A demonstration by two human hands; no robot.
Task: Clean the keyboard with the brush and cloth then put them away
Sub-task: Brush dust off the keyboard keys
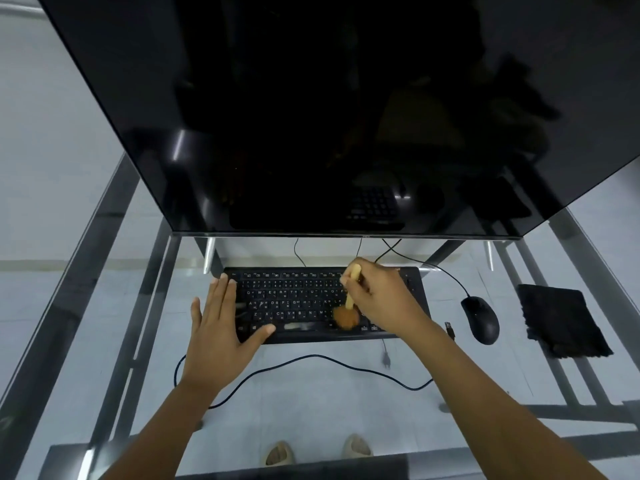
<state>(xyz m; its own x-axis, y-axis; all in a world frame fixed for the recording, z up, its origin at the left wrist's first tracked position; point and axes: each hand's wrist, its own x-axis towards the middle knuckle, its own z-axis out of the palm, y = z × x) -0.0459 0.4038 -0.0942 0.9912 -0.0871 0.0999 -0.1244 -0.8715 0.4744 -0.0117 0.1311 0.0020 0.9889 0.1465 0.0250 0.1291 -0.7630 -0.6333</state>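
Head view: right hand (379,299) grips brush (347,315) on keyboard (294,299) (black); left hand (221,327) lies flat, fingers spread.

Glass table (346,386) – glossy; cloth (562,320) fuzzy (perhaps microfibre).

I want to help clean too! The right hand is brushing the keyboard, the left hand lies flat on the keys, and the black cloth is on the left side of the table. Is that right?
Almost. The head view shows the black cloth on the right side of the table, beyond the mouse. The rest holds: the right hand works the brush on the keyboard, and the left hand lies flat on the keys.
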